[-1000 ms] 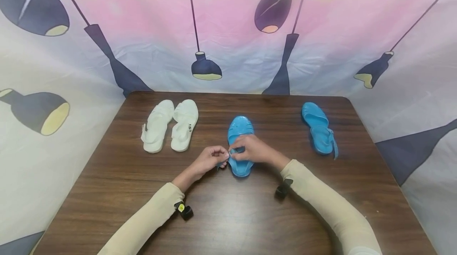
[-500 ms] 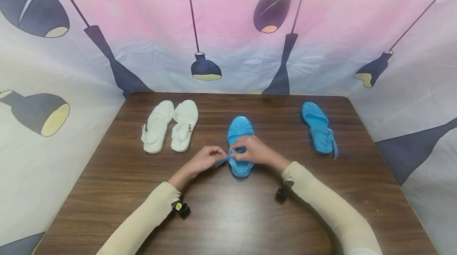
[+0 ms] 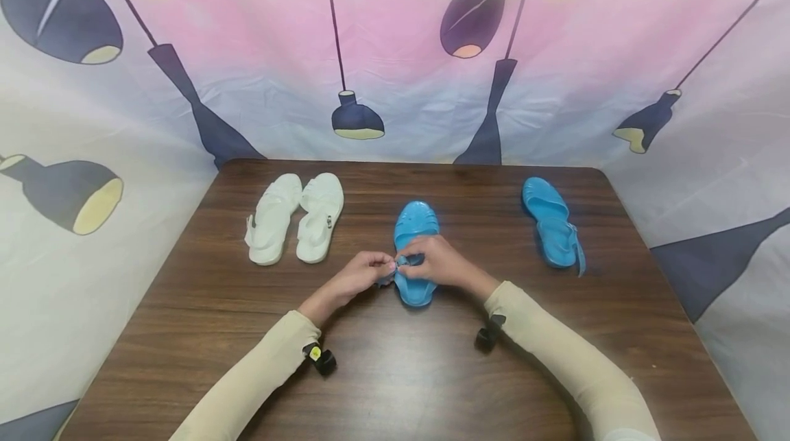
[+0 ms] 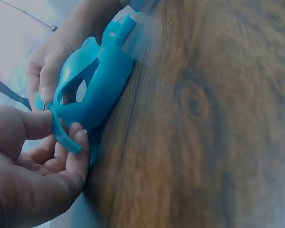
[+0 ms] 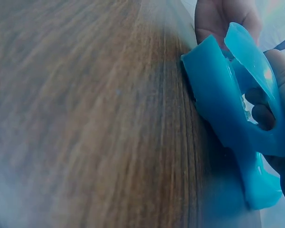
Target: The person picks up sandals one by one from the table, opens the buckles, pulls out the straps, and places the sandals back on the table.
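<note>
A blue jelly sandal [image 3: 416,217] lies in the middle of the table, toe pointing away from me. My left hand [image 3: 356,278] is at its left side, pinching the loose end of the ankle strap [image 4: 62,135] between thumb and fingers. From across the sandal, my right hand [image 3: 441,261] pinches the strap at its small metal buckle [image 4: 44,106], as the left wrist view shows. Fingertips of both hands almost meet there. In the right wrist view the sandal's heel [image 5: 213,71] faces the camera, and the buckle is hidden.
On the left of the wooden table [image 3: 395,372] stands a pair of white sandals [image 3: 271,218], side by side. A second blue sandal [image 3: 546,221] lies at the far right, its strap hanging loose. A printed cloth [image 3: 401,36] rises behind the table.
My left hand drew leftward with the strap end, stretching it out, then came back to the right beside the buckle. My right hand and the sandal stay nearly still.
</note>
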{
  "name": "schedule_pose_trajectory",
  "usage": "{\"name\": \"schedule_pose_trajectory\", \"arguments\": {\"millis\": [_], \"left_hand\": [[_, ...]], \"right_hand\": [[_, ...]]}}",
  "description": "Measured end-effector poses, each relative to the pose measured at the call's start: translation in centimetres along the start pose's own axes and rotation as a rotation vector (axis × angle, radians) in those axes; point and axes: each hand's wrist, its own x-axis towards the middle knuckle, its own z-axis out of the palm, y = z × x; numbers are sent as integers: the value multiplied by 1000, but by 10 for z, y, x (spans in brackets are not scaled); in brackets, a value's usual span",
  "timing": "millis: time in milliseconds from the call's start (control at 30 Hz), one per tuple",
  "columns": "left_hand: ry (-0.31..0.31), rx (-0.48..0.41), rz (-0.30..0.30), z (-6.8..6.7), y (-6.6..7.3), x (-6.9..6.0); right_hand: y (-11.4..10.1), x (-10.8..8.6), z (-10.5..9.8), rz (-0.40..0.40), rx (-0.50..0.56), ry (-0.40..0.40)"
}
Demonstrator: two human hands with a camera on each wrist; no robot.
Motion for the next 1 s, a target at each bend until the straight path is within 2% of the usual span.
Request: {"name": "schedule_pose_trajectory", "arguments": {"millis": [167, 400, 533, 733, 1000], "left_hand": [[37, 4, -20, 1, 0, -4], [10, -12, -75, -4, 0, -9], [9, -25, -60, -4, -1, -6], [-19, -120, -26, 0, -1, -3], [35, -162, -33, 2, -3, -4]], "right_hand": [[0, -1, 2, 8, 8, 8], [-4, -2, 1, 19, 11, 4], [-4, -2, 0, 23, 9, 10], [-2, -3, 2, 9, 3, 21], [-3, -4, 2, 3, -1, 27]]}}
